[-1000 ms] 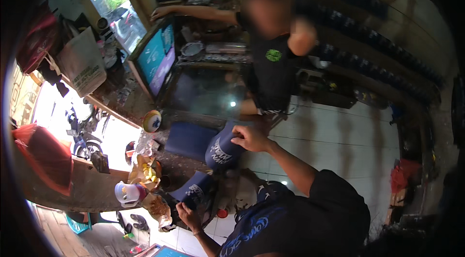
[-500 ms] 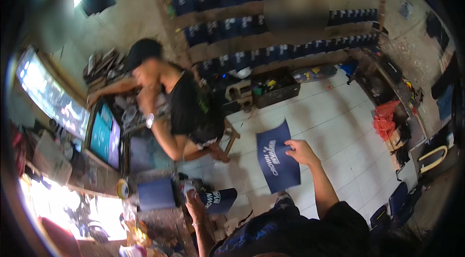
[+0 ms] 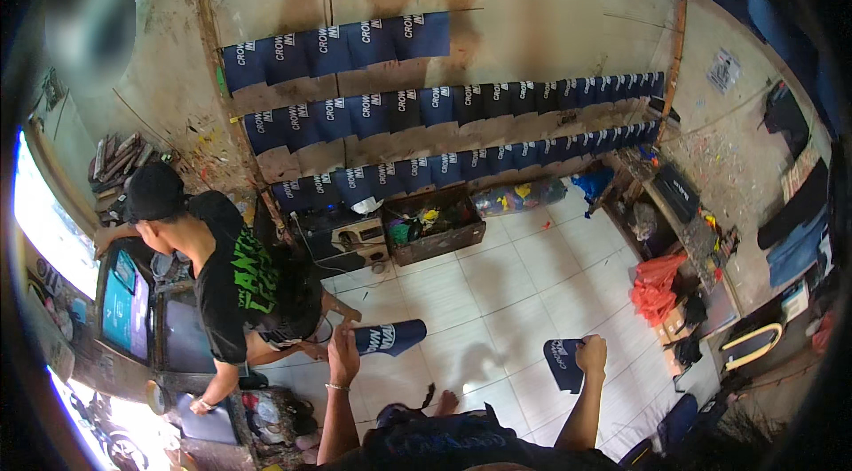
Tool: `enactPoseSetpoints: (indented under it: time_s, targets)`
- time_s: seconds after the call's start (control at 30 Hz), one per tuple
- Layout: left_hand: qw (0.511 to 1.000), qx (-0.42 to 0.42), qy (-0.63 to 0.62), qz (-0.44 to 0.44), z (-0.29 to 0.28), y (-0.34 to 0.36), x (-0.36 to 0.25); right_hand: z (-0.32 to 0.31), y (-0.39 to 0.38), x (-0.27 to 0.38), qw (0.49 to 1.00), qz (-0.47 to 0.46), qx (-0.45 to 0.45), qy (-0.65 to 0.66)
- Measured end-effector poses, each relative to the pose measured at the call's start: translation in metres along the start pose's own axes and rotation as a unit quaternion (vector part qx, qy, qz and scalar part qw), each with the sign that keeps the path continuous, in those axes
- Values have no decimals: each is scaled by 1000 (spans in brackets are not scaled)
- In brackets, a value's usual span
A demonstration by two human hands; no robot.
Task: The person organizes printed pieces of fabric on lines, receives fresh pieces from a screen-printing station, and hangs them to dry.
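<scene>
My left hand (image 3: 343, 351) grips a navy printed piece (image 3: 391, 338) with white lettering, which sticks out to its right, level with the lower edge of a co-worker's shorts. Held in my right hand (image 3: 591, 356), farther right over the tiled floor, is another navy piece (image 3: 561, 366) with white print, its far side partly behind my fingers. At the lower left, a co-worker (image 3: 226, 262) in a black cap and shirt leans at the bench, one hand (image 3: 202, 404) on a flat bluish-grey sheet (image 3: 209, 427), the other arm stretched toward the back.
Rows of printed navy pieces (image 3: 373, 111) hang across the wall. Below stand a crate (image 3: 435, 231) of clutter and a speckled roll (image 3: 519, 197). Teal printing frame (image 3: 124, 307) on the left bench; red plastic bags (image 3: 655, 284) by a right-hand shelf; tiled floor (image 3: 497, 293) between.
The view has swung up to the hanging rows. The co-worker has lowered a hand from the face to the sheet on the bench. My two held pieces now appear farther apart.
</scene>
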State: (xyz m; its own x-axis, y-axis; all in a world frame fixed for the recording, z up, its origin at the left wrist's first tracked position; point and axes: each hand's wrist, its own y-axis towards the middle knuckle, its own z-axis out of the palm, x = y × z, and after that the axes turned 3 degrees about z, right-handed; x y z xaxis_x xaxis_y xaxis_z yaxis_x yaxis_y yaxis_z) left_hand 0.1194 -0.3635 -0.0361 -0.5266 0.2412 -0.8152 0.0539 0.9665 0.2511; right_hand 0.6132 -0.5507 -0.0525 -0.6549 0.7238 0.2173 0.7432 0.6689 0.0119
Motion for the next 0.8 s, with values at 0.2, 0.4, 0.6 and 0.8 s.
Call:
enactPoseSetpoints:
  time_s: [0.2, 0.4, 0.6, 0.8]
  targets:
    - [999, -33, -2, 30, 48, 97, -1, -6, 124, 37, 983, -114, 11, 142]
    - [998, -42, 35, 37, 100, 208, 37, -18, 279, 163, 920, -151, 69, 355]
    - [994, -99, 9, -34, 131, 318, 21, -118, 418, 323, 897, -313, -49, 308]
    - [982, -187, 22, 6, 147, 389, 4, -218, 531, 457, 815, -427, -143, 364]
